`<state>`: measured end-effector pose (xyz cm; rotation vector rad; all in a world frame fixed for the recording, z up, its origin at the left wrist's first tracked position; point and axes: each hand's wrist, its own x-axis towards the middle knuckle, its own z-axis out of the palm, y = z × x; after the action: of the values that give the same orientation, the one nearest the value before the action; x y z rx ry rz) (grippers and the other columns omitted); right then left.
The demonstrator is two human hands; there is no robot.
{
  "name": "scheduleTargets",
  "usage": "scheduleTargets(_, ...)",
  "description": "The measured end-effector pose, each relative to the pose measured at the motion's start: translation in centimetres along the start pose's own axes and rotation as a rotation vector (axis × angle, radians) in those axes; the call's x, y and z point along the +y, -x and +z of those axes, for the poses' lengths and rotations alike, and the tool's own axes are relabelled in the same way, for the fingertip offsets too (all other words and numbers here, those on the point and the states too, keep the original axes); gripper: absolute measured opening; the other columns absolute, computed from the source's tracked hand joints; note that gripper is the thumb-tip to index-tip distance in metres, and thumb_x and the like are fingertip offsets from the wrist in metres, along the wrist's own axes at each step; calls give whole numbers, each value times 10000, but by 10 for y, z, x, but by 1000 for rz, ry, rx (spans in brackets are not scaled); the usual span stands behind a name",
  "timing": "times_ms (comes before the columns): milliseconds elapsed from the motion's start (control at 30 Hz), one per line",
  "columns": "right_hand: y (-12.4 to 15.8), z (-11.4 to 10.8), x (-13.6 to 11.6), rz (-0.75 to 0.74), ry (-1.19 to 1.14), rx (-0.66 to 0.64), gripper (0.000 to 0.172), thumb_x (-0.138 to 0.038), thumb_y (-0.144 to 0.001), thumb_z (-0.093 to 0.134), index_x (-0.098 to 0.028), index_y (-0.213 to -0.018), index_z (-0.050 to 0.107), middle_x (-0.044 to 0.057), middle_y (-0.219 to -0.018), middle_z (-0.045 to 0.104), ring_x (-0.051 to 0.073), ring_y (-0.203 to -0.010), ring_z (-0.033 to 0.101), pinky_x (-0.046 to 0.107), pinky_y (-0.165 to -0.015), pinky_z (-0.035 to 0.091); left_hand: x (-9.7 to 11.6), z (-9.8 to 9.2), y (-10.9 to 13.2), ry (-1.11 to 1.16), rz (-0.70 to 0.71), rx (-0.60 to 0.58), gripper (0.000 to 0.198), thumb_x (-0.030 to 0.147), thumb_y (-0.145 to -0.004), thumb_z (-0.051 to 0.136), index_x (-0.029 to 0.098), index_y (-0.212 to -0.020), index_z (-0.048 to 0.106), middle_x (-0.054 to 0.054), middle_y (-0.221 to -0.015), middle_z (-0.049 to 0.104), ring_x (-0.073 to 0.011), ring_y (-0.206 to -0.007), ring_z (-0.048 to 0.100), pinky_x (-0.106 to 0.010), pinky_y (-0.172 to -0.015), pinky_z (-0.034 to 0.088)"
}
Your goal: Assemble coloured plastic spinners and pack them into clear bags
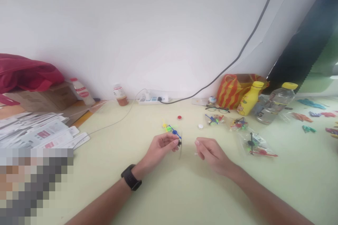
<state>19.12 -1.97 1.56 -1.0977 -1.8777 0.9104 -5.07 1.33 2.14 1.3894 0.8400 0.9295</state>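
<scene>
My left hand (165, 145), with a black watch on the wrist, pinches a small black piece (180, 142) that has a thin, upright sliver on it. Just beyond its fingers lie blue (174, 132), green (169, 129) and yellow (164, 125) plastic pieces. To the right, apart from the left, my right hand (210, 151) has its thumb and forefinger pressed together; what they hold, if anything, is too small to name. A small white piece (195, 154) shows beside its fingers. Farther back are a red cap (179, 117) and a white cap (200, 126).
Clear bags of coloured pieces (257, 144), a yellow bottle (250, 98), a clear bottle (276, 103) and a striped bag (228, 89) stand or lie at the right. Glasses (218, 109) and a power strip (153, 101) are at the back. Papers (44, 130) lie left.
</scene>
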Motion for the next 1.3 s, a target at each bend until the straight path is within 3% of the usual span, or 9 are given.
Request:
scheduleTargets(167,-9,-22,12,1,138,63,431,-479,-1009,520,-213,-672,562,8,-653,533,164,-615,465,302,-574,375,-1,-4,-3,47,-24,58,299,408,-884,782,175,-1071,765,-83,-930,749,-189,-820,684,-312,-789,516)
scheduleTargets(467,-6,-60,20,52,298,-235,75,-239,-839,678,-216,-787,726,35,-800,703,207,-756,625,304,-667,454,2,-12,-6,239,-123,60,332,378,-883,791,181,-1147,752,-114,-1148,751,-212,-973,720,-321,-895,529)
scheduleTargets(700,-5,-62,17,137,242,-340,78,-238,-854,654,-208,-797,698,29,-813,684,197,-751,623,296,-655,460,0,-17,-9,273,-133,91,331,349,-868,805,176,-1148,768,-127,-1150,769,-232,-995,737,-336,-919,541)
scheduleTargets(833,-7,-64,17,118,125,-228,160,-344,-952,583,-214,-874,633,15,-813,645,174,-724,581,293,-652,455,0,-18,-9,288,-137,107,304,333,-854,817,181,-1116,779,-120,-1166,767,-236,-1004,741,-344,-935,541)
scheduleTargets(933,-12,-66,31,142,150,-19,188,-383,-993,513,-222,-947,598,17,-839,640,183,-743,594,315,-688,476,1,-19,-9,287,-147,108,304,336,-858,812,192,-1123,778,-112,-1162,768,-240,-1019,739,-349,-946,536)
scheduleTargets(1067,-19,-67,56,163,350,250,178,-313,-977,486,-218,-1048,620,57,-897,684,232,-838,632,362,-760,485,3,-18,-9,289,-155,120,339,330,-854,817,187,-1157,764,-119,-1153,769,-243,-1011,741,-358,-943,534)
scheduleTargets(1300,-19,-65,68,119,446,253,194,-293,-966,472,-222,-1034,639,56,-862,694,236,-792,623,353,-734,468,4,-22,-12,305,-157,125,317,369,-862,801,160,-1099,775,-131,-1134,779,-257,-1010,743,-354,-934,538)
